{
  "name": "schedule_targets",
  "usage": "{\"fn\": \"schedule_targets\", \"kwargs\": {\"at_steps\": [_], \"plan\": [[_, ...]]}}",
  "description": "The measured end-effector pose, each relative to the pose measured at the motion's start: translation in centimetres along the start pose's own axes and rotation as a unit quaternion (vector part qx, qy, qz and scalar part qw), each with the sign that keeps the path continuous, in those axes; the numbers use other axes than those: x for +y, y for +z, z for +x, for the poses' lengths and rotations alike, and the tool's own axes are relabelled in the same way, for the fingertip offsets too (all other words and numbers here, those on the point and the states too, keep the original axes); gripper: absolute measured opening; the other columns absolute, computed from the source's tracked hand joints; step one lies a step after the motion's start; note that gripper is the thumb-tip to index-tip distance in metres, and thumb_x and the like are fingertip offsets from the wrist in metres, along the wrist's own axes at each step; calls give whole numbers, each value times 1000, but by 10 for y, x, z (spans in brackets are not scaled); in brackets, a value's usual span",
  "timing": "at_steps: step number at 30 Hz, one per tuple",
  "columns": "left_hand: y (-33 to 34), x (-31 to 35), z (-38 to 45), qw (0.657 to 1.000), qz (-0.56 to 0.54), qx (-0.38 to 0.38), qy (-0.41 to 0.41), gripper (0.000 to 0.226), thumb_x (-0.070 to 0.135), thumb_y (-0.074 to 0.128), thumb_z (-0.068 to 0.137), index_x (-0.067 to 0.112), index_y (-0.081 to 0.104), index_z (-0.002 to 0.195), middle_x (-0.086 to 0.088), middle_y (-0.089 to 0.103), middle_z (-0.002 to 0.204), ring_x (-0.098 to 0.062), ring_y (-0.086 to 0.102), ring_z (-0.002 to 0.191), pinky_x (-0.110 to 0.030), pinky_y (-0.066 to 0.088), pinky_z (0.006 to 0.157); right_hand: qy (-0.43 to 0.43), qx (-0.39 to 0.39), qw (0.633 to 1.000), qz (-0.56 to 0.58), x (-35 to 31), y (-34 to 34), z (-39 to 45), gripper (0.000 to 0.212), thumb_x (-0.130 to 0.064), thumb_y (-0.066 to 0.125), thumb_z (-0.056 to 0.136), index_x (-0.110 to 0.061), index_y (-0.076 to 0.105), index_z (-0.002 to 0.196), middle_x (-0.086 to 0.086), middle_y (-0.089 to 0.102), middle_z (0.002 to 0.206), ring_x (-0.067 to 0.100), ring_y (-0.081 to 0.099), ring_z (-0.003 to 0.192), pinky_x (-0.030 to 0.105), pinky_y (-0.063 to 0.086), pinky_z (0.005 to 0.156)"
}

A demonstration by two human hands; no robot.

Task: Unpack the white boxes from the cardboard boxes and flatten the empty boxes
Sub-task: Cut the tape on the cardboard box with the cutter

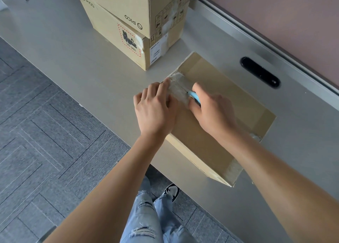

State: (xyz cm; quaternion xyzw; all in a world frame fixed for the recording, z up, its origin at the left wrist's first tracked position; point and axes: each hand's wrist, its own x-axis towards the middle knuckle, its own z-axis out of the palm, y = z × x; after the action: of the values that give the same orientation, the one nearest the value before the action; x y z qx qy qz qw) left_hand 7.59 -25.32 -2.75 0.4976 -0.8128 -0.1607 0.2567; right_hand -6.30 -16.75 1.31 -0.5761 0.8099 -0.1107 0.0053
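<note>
On the counter [73, 62], near edge: slitting the tape on a sealed cardboard box [229, 114]

Right hand [212, 110] is wrapped around a light-blue cutter [194, 96] at the tape [178, 88]; left hand [156, 108] lies flat, fingers pressing the box's left end. Two stacked PICO boxes [132, 22] wait at the far side, apparently still closed. No white boxes out, nothing flattened, so it looks like early days.

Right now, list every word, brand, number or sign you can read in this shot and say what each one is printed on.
"PICO", upside down: side of the upper brown cardboard box in the stack.
"PICO", partly cut off: left face of that box.
"UN 3481", inside a red dashed battery warning mark: lower brown cardboard box.
Handling pictograms on both boxes: too small to read.
White barcode label: too blurred to read.
Print on the front side of the near flat cardboard box: unreadable.
</note>
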Motion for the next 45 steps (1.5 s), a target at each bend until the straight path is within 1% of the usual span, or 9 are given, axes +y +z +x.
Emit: {"fn": "schedule_targets", "kwargs": {"at_steps": [9,12,18,24,27,29,35,39,45], "plan": [[2,-2,0,1000,5,-9,11,48,53,58,90,29,66,131,3,69,117,-22,64,104,-39,39,97,0,7,1000,-2,2,-2,-8,16,-26,60,97,-14,50,102,1,42,52,34,35,48,34,28,47],[1,-2,0,1000,-1,-5,17,49,51,60,90,28,65,132,2,67,119,-23,63,106,-40,39,100,2,8,1000,-6,6,-2,-12,16,-26,60,97,-14,50,101,1,41,51,34,34,47,33,27,46],[0,-6,-1,999,0,-23,32,55,52,62,87,32,60,138,-2,56,143,-21,56,126,-44,31,115,12,3,1000,-10,10,-5,-21,16,-25,60,97,-14,50,102,1,41,50,33,35,44,30,24,46],[-8,-8,-3,993,34,-50,105,46,57,61,90,39,64,132,4,51,153,-22,44,141,-61,15,122,16,3,1000,-6,13,-8,-30,16,-24,62,97,-13,53,104,-2,37,51,32,32,45,31,26,46],[-9,-4,-4,988,44,-55,137,38,48,59,95,35,67,129,1,47,157,-28,38,148,-71,7,120,18,0,1000,-5,15,-8,-34,16,-26,60,98,-14,52,105,0,41,53,32,35,46,32,30,46],[-7,2,-8,982,59,-52,170,32,37,58,98,30,69,127,-4,48,157,-31,39,148,-74,11,118,20,-2,1000,-5,17,-9,-38,17,-27,59,99,-14,50,105,2,45,54,32,37,47,33,33,45],[1,12,-25,979,36,-31,198,31,19,52,99,13,73,121,-14,60,144,-38,51,137,-60,35,113,27,2,1000,4,19,-12,-47,17,-27,60,99,-13,51,104,3,48,55,33,45,47,35,37,44],[-2,14,-33,981,45,-47,185,35,27,42,106,14,67,127,-8,54,151,-33,40,147,-56,32,114,32,2,999,-5,20,-13,-49,18,-27,61,99,-13,52,105,3,48,53,33,43,46,34,35,44],[-3,14,-34,982,48,-55,176,32,27,48,104,15,63,130,-7,50,155,-30,34,151,-54,26,120,44,4,999,-13,24,-14,-58,16,-24,62,97,-13,52,102,1,40,51,31,34,45,31,28,44]]}}
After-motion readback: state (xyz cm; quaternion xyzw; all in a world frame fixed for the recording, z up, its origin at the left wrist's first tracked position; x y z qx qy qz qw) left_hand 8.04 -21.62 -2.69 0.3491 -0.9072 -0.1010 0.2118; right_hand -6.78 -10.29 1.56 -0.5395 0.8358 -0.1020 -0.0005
